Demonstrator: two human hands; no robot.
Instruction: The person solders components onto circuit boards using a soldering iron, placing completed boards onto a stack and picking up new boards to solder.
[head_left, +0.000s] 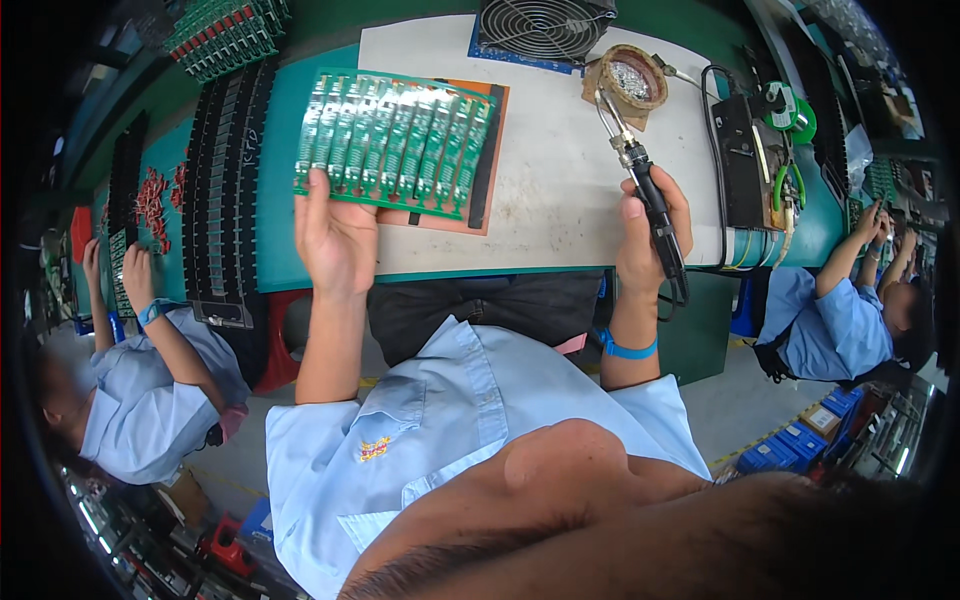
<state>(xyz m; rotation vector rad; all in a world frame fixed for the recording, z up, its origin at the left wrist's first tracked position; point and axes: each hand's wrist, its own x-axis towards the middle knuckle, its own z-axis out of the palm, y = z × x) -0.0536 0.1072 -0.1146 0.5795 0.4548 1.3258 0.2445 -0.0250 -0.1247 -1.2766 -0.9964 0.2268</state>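
My left hand (337, 232) grips a green circuit board panel (390, 140) by its near edge, thumb on top. The panel is tilted and split into several narrow strips with shiny solder marks. Partly hidden beneath it lies an orange board with dark strips (490, 190). In my right hand (650, 220) is a soldering iron (652, 205) with a black handle, its cord hanging below. The iron's metal tip points up and left, close to a round brown pot (632, 80) with silvery bits inside. I cannot tell whether the tip touches the pot's rim.
A black fan (540, 28) stands at the back of the white work surface (560, 170). To the right are a black box (743, 160), a green solder spool (790, 110) and green-handled pliers (788, 186). A long black rack (225, 180) stands left. Co-workers sit on both sides.
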